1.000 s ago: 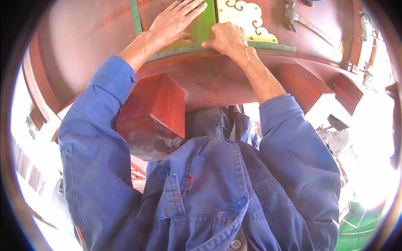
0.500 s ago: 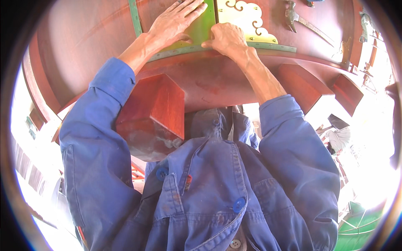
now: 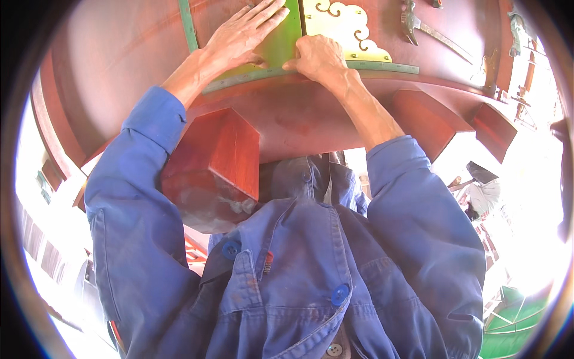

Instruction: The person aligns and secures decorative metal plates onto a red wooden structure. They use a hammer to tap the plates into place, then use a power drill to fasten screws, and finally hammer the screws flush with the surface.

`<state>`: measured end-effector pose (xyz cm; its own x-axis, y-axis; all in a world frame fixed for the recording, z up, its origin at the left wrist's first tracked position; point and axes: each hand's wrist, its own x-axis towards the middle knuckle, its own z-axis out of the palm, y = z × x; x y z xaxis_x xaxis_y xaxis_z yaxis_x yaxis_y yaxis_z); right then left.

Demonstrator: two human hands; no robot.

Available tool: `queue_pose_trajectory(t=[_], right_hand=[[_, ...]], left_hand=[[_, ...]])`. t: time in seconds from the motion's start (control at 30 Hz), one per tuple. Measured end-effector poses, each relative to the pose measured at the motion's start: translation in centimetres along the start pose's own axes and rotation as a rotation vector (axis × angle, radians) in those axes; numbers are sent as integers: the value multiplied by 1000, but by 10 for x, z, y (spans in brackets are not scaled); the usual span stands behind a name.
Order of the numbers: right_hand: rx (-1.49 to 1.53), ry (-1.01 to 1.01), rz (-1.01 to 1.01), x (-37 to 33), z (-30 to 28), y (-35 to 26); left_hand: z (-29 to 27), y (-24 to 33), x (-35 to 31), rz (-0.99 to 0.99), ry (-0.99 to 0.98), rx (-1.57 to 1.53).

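On a large panel of red-brown wood [image 3: 131,54], a yellow-green plate [image 3: 281,43] is seen near the upper edge of the view, where its farther part is cut off. By the left hand [image 3: 242,37] this plate is covered in part: the hand is laid open, palm down, with its fingers stretched away and its thumb held apart. The right hand [image 3: 321,57] is placed at the near right corner of the same plate, with its fingers curled in and its thumb pointed to the left; whether something is gripped under them cannot be told. Just to the right, a bright yellow ornament plate [image 3: 341,27] with a scalloped edge and curled cut-outs is partly hidden by this hand, and from the first plate it is divided by a dark narrow line. Along the near side of both plates a green marked strip [image 3: 382,67] is laid, and another green strip [image 3: 188,27] is seen to the left. Farther right, a hammer [image 3: 410,23] is rested on the panel.
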<state>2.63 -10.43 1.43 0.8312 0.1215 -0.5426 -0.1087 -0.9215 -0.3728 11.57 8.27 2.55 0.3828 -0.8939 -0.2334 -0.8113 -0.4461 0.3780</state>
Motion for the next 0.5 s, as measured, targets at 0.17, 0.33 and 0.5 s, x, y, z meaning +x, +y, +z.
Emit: queue_pose_trajectory(t=[0.17, 0.33, 0.5], right_hand=[[6, -6, 12, -1, 3, -2], [31, 23, 11, -1, 1, -3], [29, 1, 12, 0, 3, 0]], left_hand=[[29, -17, -4, 110, 151, 300], [30, -19, -5, 108, 152, 297], [12, -9, -4, 68, 113, 55]])
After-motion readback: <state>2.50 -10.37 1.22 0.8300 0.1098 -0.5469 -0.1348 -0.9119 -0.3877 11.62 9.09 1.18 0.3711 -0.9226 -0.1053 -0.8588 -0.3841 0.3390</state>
